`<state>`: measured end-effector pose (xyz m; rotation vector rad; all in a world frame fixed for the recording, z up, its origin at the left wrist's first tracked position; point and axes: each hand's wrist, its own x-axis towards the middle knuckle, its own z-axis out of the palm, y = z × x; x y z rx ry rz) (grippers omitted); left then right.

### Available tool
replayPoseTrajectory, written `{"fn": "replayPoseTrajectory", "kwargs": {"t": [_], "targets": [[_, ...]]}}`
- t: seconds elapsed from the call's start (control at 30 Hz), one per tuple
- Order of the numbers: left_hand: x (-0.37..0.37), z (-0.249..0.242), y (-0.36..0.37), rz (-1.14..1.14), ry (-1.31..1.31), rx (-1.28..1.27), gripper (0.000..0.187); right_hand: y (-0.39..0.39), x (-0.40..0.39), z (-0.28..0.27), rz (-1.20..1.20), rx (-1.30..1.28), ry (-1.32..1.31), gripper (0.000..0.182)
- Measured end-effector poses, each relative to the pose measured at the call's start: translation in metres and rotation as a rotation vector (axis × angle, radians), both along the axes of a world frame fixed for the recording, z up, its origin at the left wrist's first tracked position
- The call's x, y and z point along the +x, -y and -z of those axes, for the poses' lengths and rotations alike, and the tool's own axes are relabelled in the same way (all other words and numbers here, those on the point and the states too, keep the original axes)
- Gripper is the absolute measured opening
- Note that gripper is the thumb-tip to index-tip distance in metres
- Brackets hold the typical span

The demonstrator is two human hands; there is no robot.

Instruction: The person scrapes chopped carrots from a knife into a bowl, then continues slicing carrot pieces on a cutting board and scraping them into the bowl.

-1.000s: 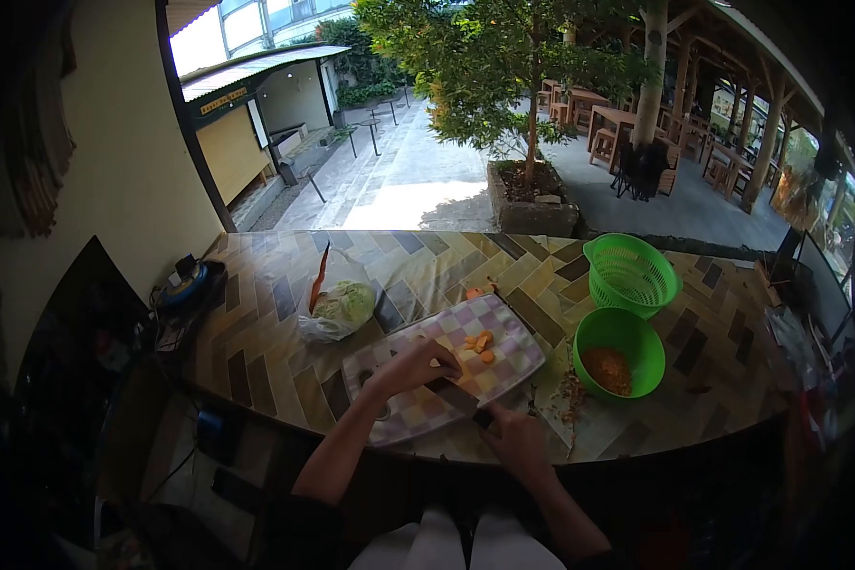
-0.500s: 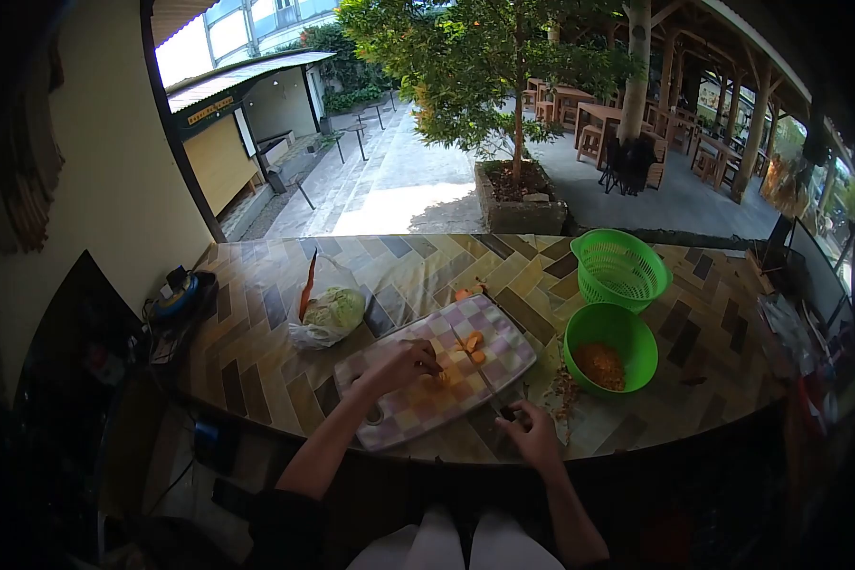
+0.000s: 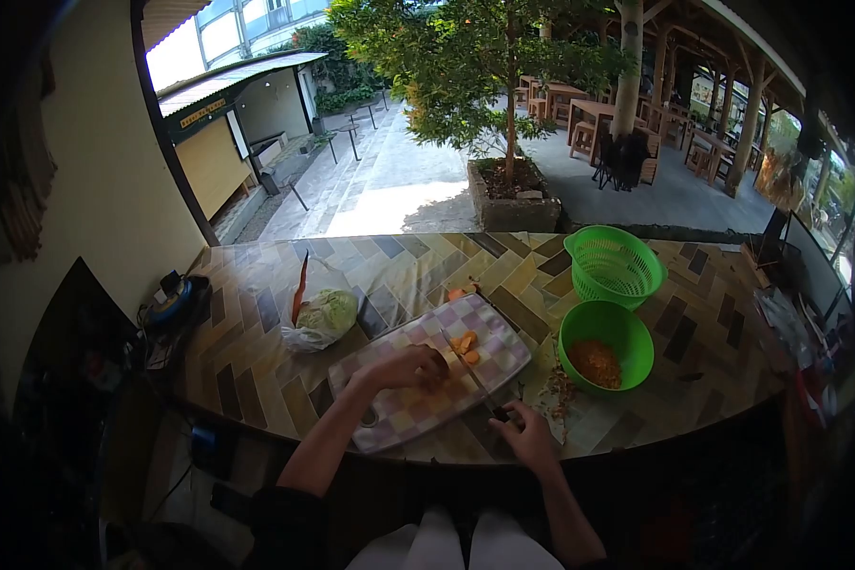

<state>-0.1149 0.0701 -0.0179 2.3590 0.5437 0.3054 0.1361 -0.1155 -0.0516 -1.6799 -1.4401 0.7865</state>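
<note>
"Herringbone-patterned table, a planted tree beyond; where are the orange pieces relative to your hands?"

"They lie on your checked cutting board, near the knife blade. Your right hand grips the knife's handle, the blade slanting over the board."

"And your left grip?"

"Your left hand is over the board, fingers curled; whether it holds anything, one cannot tell."

"Surroundings?"

"Right of your board, a green bowl holds orange food, beside a green colander; left, bagged cabbage."
</note>
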Motion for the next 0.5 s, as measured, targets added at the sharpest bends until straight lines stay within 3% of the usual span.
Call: {"fn": "replayPoseTrajectory", "kwargs": {"t": [0.17,0.27,0.5], "targets": [[0.002,0.004,-0.005,0.01,-0.01,0.001,0.024,0.0,0.0,-0.005,-0.004,-0.041,0.021,0.046],[0.002,-0.004,0.004,-0.074,-0.111,-0.062,0.025,-0.001,0.001,0.0,-0.011,-0.011,0.01,0.045],[0.005,0.009,0.029,-0.353,-0.032,0.034,0.015,0.0,0.001,-0.005,-0.033,-0.041,0.002,0.044]]}}
